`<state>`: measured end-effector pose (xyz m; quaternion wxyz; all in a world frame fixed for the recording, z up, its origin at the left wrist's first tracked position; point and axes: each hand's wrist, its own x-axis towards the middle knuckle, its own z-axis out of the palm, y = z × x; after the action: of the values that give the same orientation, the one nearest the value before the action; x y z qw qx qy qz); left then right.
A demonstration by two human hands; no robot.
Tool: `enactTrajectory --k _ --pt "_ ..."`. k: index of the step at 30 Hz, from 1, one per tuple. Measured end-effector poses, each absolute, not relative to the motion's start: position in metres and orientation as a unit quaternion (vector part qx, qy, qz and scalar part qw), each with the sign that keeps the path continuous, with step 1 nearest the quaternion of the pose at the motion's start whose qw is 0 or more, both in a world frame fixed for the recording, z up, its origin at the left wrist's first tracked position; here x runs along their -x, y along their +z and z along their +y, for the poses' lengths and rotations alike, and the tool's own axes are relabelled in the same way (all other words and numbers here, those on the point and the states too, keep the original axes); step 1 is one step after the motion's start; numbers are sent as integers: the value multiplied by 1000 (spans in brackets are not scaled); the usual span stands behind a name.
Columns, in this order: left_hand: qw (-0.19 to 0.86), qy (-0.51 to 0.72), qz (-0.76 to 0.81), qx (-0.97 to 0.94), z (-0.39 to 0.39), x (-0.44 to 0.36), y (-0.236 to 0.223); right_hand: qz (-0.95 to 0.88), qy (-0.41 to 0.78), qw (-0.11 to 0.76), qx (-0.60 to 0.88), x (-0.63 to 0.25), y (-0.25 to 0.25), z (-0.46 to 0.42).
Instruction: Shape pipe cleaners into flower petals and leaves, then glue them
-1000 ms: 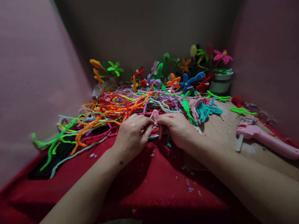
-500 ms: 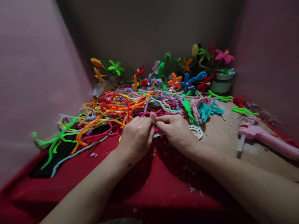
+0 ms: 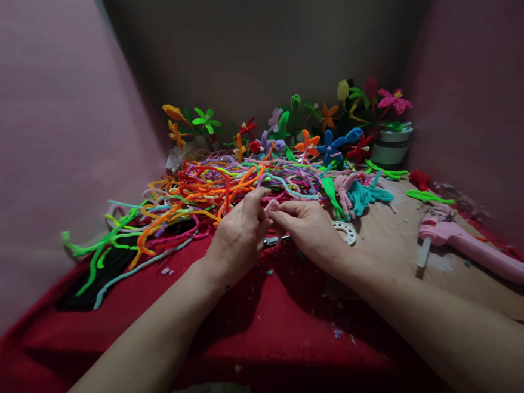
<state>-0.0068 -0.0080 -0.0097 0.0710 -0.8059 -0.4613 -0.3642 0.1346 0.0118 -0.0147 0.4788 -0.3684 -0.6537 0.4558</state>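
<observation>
A small looped piece of pale pink pipe cleaner (image 3: pixel 271 207) is pinched between my two hands above the red cloth. My right hand (image 3: pixel 311 227) grips its right side with thumb and index finger. On the other side, my left hand (image 3: pixel 240 234) holds it near the thumb, the index finger raised and curled; part of this grip is hidden. Below the hands a dark metal tool (image 3: pixel 281 240) shows only partly. A white ring with holes (image 3: pixel 344 233) lies just beyond my right wrist.
Tangled colourful pipe cleaners (image 3: pixel 200 186) cover the middle and left. Several pipe-cleaner flowers (image 3: pixel 331 146) stand behind, near a pale pot (image 3: pixel 391 147). A pink glue gun (image 3: pixel 474 244) rests on brown board (image 3: pixel 383 253) at right. Pink panels (image 3: pixel 38 115) flank both sides.
My left hand's fingers have loosened and the index finger has lifted, showing more of the pink loop. My right hand keeps its pinch. The view has shifted slightly.
</observation>
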Motion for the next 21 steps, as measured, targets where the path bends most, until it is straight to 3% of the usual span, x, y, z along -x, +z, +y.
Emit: enactTrajectory --k 5,10,12,16,21 --pt "-106 -457 -488 736 -3 13 2 -494 628 507 323 -135 -16 20" --pt "-517 -423 -512 540 3 19 12 -459 657 521 293 -135 -18 24" --pt "-608 -418 -478 477 5 20 11 -464 661 510 297 -135 -18 23" --pt "-609 -455 -469 450 2 15 11 -469 652 505 315 -134 -15 20" --pt "-517 -502 -480 500 -8 5 14 -487 675 467 300 -132 -18 17"
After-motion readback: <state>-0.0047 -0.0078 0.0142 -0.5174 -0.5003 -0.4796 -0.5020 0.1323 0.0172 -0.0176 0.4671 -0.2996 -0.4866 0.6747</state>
